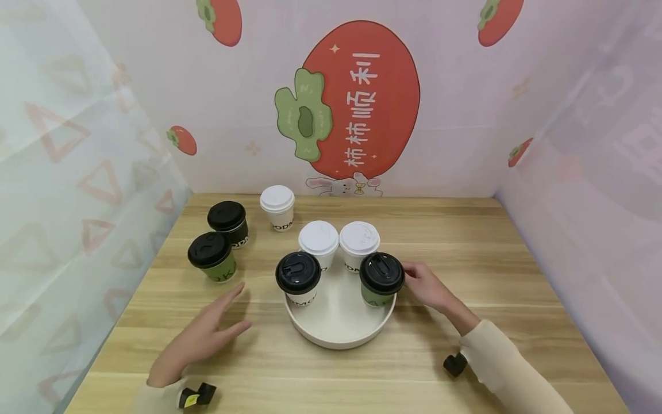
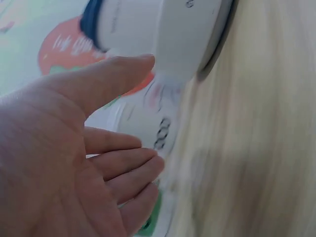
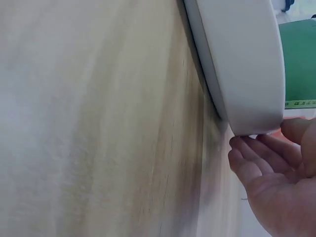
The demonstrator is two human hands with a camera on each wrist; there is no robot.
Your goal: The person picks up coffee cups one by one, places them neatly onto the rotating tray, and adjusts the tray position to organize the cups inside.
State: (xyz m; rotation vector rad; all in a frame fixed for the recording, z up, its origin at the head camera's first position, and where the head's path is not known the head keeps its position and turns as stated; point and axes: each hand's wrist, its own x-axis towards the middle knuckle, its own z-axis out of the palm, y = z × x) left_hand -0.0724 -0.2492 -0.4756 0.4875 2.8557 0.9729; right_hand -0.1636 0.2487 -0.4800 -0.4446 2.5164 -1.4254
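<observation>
4 cups: in tray, corralled together
right hand: seems to pinch tray, steadying it
left hand: holding nothing

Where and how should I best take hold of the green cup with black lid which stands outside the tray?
Grip the green cup around its body, just below the black lid, likely with the left hand from the near right side. It stands upright, the round wall narrows downward and the lid overhangs, which should resist slipping. The black cup close behind leaves less room there.
</observation>
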